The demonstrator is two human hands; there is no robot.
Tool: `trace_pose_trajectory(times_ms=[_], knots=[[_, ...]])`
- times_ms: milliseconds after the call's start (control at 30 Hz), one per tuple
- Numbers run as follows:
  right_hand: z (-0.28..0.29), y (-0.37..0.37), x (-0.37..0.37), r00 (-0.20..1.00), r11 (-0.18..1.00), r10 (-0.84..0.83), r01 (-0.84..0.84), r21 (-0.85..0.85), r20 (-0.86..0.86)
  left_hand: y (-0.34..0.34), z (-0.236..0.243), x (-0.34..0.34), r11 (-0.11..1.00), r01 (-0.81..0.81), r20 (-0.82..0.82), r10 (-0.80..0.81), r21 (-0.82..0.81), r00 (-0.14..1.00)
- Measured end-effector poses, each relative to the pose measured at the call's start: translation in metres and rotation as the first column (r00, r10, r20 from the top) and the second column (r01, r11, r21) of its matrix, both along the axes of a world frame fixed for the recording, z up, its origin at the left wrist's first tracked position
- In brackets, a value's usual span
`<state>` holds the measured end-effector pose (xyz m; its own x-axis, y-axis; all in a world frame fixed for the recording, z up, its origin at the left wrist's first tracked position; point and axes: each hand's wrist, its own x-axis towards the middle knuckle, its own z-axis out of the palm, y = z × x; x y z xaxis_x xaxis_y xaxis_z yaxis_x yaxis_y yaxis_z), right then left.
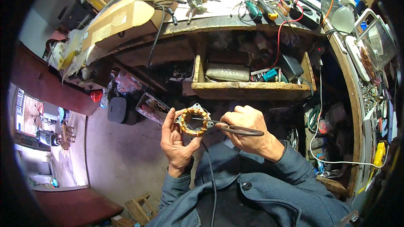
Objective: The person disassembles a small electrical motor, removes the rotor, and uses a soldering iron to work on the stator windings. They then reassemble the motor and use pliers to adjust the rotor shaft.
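Observation:
My left hand (176,139) holds a round motor stator (193,121), a metal ring wrapped in orange-yellow winding, between thumb and fingers at the centre of the view. My right hand (249,131) grips dark scissors (235,128) by the handles. The blades point left and their tips reach into the stator's ring. Both forearms wear grey-blue jacket sleeves. A thin black cord (210,172) hangs down from near the stator over my jacket.
An open wooden drawer (248,89) holding tools and a grey pouch sits just above my hands. The workbench (235,21) above carries screwdrivers, wires, a meter and a cardboard box (122,18). Cluttered shelves line the right. Concrete floor and a small wooden stool (141,210) lie lower left.

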<state>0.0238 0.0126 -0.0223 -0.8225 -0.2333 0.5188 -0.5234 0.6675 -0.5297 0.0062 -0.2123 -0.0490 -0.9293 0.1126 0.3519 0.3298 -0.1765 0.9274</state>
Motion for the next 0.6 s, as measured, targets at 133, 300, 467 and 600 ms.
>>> trace_pose_trajectory(times_ms=[133, 300, 467, 600], knots=[[0.0000, 0.0001, 0.0004, 1.000, 0.999, 0.008, -0.008, 0.035, -0.002, -0.0004, -0.0014, 0.0008, 1.000, 0.003, 0.016, -0.004, 0.011, 1.000], [0.0042, 0.0001, -0.0002, 1.000, 0.997, 0.022, -0.021, 0.078, -0.002, -0.0018, -0.0022, 0.0013, 0.999, -0.016, 0.025, 0.015, 0.034, 1.000], [0.0022, -0.0025, -0.0007, 1.000, 0.997, 0.012, -0.011, 0.077, -0.006, -0.0068, -0.0043, -0.0001, 0.999, 0.011, -0.002, -0.011, 0.034, 1.000], [0.0015, -0.0041, 0.0019, 1.000, 0.991, 0.012, -0.008, 0.133, -0.027, -0.0070, -0.0069, 0.0007, 0.999, 0.001, 0.019, -0.001, 0.032, 1.000]])
